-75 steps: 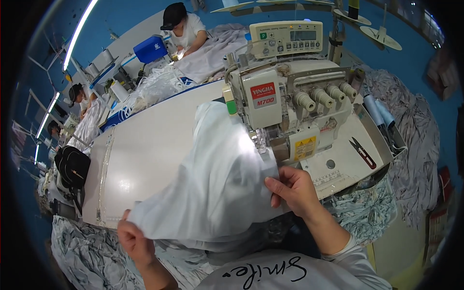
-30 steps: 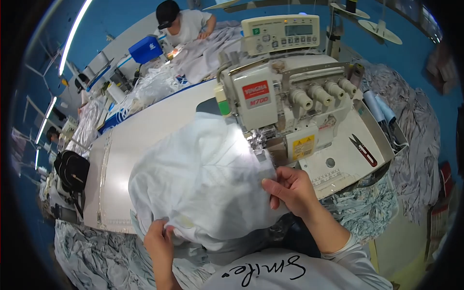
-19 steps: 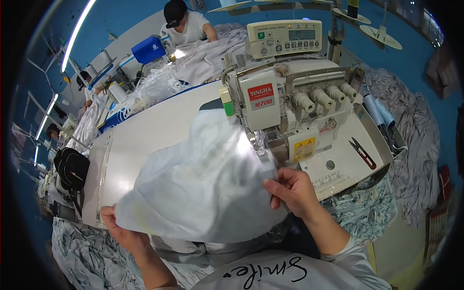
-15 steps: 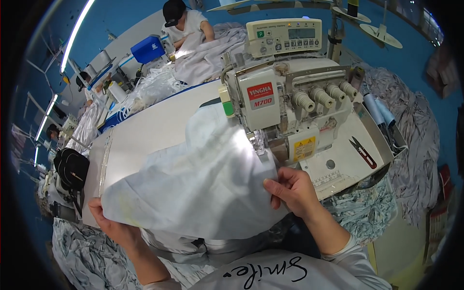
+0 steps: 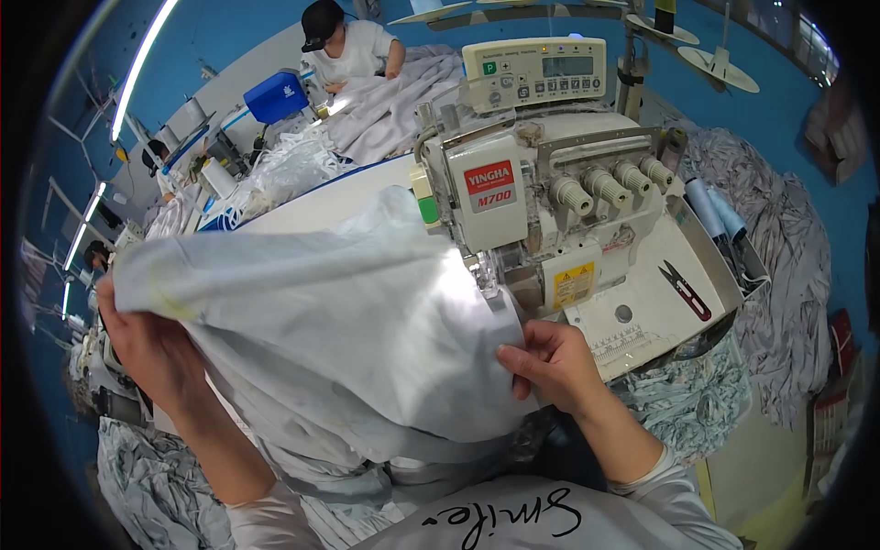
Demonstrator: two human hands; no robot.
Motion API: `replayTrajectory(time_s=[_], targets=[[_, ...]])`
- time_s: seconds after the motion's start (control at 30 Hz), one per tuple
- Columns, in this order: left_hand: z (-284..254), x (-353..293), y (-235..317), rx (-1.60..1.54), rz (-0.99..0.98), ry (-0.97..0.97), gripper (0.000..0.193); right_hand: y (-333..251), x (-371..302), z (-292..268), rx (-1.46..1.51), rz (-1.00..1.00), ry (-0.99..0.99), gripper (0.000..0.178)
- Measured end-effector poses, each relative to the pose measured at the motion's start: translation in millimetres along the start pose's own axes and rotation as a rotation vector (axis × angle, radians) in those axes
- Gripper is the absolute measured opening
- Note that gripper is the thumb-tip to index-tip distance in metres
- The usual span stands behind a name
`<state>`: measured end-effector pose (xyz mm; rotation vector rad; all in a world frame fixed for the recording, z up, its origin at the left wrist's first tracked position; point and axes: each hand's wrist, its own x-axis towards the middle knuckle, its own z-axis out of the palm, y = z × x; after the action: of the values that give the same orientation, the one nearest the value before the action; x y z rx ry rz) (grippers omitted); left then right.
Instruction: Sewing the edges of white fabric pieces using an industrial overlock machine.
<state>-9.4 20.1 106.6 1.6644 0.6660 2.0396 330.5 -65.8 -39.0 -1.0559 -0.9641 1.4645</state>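
The left hand (image 5: 151,353) grips the pale cloth's (image 5: 339,321) raised left end by the tabletop's (image 5: 316,209) left edge; the cloth reaches the sewing machine (image 5: 490,206). Near the front edge, the right hand (image 5: 555,362) pinches its right border, thumb uppermost.

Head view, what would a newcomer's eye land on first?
The pale cloth spread across the middle, raised at its left end by the left hand and held at its right edge by the right hand. Next, the white sewing machine right of centre, with a bright patch of light on the cloth beside it. Then the red-handled snips lying farther right.
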Motion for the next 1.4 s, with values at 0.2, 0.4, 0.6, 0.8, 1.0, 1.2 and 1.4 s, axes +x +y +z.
replayTrajectory(time_s=[0.2, 0.4, 0.6, 0.8, 1.0, 1.2, 1.4], targets=[[-13.6, 63.9, -14.8, -0.060, -0.015, -0.109, 0.023, 2.1, 1.4, -0.3, 0.030, -0.001, -0.011, 0.021], [4.1, 124.5, -19.7, -0.005, -0.006, -0.129, 0.026, -0.1, 1.1, 0.2, 0.046, 0.000, 0.000, 0.020], [-16.9, 182.2, -38.9, 0.162, -0.015, 0.004, 0.033, -1.8, -2.0, 5.7, 0.051, 0.015, -0.017, 0.018], [-13.0, 30.2, -78.9, 0.908, 0.027, -0.708, 0.082, 7.3, 1.8, -9.0, 0.002, 0.000, 0.010, 0.024], [-23.0, -177.4, -6.1, 1.191, -0.601, -0.769, 0.041, 4.1, 1.2, -4.4, 0.029, -0.026, -0.073, 0.027], [-47.1, -153.4, -33.0, 0.748, -0.261, -0.070, 0.010, 4.8, 1.8, -1.8, 0.001, -0.005, -0.027, 0.019], [-14.2, -81.0, -19.8, 0.312, -0.062, 0.090, 0.010, 4.4, 1.6, -1.4, 0.008, 0.001, -0.006, 0.019]])
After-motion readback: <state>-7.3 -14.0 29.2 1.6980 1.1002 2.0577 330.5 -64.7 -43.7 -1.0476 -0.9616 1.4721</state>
